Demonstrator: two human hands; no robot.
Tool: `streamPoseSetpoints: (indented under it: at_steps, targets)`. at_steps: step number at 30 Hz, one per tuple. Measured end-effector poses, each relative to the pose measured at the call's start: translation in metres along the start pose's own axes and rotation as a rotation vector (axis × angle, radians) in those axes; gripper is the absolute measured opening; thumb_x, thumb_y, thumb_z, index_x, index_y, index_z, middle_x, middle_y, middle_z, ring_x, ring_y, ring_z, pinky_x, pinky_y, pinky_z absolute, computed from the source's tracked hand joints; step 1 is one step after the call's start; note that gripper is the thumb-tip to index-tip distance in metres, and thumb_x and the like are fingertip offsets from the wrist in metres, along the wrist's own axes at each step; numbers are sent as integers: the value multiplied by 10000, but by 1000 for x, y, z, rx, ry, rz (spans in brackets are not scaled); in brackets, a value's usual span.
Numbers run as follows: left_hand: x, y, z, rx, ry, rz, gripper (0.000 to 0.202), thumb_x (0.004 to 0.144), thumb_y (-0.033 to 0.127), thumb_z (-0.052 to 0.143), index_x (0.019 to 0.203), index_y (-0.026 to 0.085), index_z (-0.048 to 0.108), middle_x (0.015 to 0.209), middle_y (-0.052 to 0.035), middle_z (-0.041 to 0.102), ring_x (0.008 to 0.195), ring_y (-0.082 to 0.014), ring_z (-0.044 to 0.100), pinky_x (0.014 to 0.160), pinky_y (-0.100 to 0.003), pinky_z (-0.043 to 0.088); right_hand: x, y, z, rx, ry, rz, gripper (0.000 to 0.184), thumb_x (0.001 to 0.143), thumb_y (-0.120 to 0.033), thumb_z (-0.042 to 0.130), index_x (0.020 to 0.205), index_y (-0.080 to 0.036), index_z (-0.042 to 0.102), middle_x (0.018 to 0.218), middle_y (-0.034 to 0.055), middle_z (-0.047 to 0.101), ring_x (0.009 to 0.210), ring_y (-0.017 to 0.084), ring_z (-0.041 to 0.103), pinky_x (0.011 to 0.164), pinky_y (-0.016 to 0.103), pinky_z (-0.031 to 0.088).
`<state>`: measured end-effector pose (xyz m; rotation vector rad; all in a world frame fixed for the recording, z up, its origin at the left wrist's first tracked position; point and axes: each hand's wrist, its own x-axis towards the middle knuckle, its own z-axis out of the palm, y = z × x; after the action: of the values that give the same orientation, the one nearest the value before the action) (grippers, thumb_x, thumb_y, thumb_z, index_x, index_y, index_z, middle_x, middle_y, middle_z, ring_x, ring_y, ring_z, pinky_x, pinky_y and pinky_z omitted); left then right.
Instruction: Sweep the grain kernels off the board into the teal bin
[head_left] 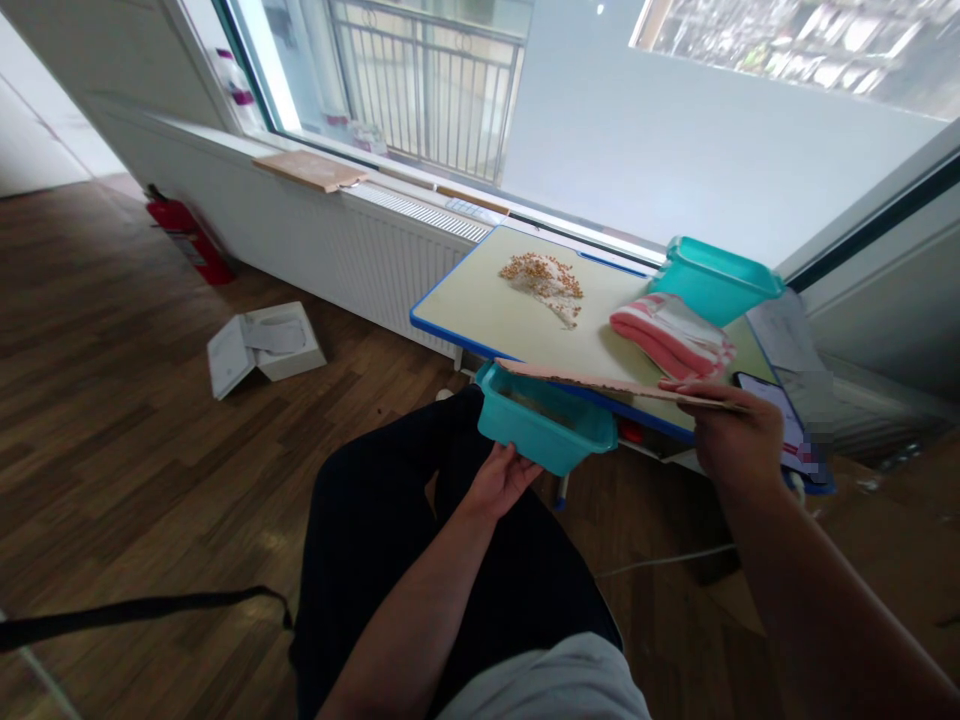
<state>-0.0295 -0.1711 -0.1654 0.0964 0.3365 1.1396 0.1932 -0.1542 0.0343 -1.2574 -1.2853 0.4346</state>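
My left hand (504, 484) is closed on the near side of a teal plastic bin (525, 430), held over my lap just below the table's front edge. The bin's inside is mostly in shadow. In my right hand (739, 435) is one end of a long, thin strip of cardboard (600, 384), which reaches left across the bin's far rim. Beyond it, a pile of small orange-brown pieces mixed with white grains (544, 283) lies on the cream tabletop (469, 290). A folded pink-and-white towel (667, 330) lies near my right hand.
Another teal bin (716, 280) stands at the table's back right corner. A phone (784, 420) lies on the right edge. An open white box (281, 340) and a red fire extinguisher (191, 238) are on the floor to the left. A radiator (390, 245) runs below the window.
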Motion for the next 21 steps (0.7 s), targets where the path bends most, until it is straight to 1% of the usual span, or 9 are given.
streamPoseSetpoints:
  at_steps: [2, 5, 8, 12, 17, 21]
  targets:
    - [-1, 0, 1, 0, 2, -4, 441, 924, 239, 615, 1346, 260, 488, 1208, -75, 681, 1053, -223, 685, 1069, -502, 463, 0, -1, -1, 0, 17, -15, 116, 632, -149, 744, 724, -213, 776, 801, 33, 782, 825, 233, 738, 864, 385, 567]
    - [-1, 1, 2, -7, 0, -5, 449, 918, 236, 625, 1345, 258, 489, 1194, -71, 684, 1042, -223, 687, 1066, -499, 467, 1, 0, -5, -94, 34, -54, 125, 653, -154, 720, 744, -214, 781, 816, 34, 783, 854, 239, 737, 892, 394, 564]
    - [-1, 1, 3, -5, 9, -11, 439, 916, 240, 628, 1336, 248, 497, 1207, -74, 678, 1049, -221, 685, 1075, -494, 459, 1, 1, -10, -161, 37, -60, 140, 659, -161, 718, 762, -225, 788, 823, 24, 784, 860, 239, 738, 874, 382, 568]
    - [-1, 1, 3, -9, 4, -17, 405, 917, 236, 627, 1306, 238, 517, 1185, -68, 686, 1062, -216, 680, 1072, -472, 468, -2, -1, -12, -149, 35, -26, 138, 655, -158, 725, 757, -228, 788, 816, 23, 784, 838, 234, 740, 839, 366, 570]
    - [0, 1, 2, -16, 29, -23, 424, 924, 239, 618, 1329, 264, 497, 1174, -61, 691, 1050, -210, 686, 1073, -478, 465, -6, -11, -11, -134, 36, 35, 115, 651, -174, 739, 747, -220, 784, 826, 41, 785, 856, 256, 741, 880, 409, 572]
    - [1, 0, 3, -18, 29, -24, 406, 913, 234, 633, 1301, 264, 519, 1192, -63, 685, 1085, -228, 676, 1091, -511, 442, -6, -14, -12, -151, 59, 6, 104, 651, -188, 755, 743, -225, 788, 822, 37, 785, 846, 255, 745, 861, 399, 589]
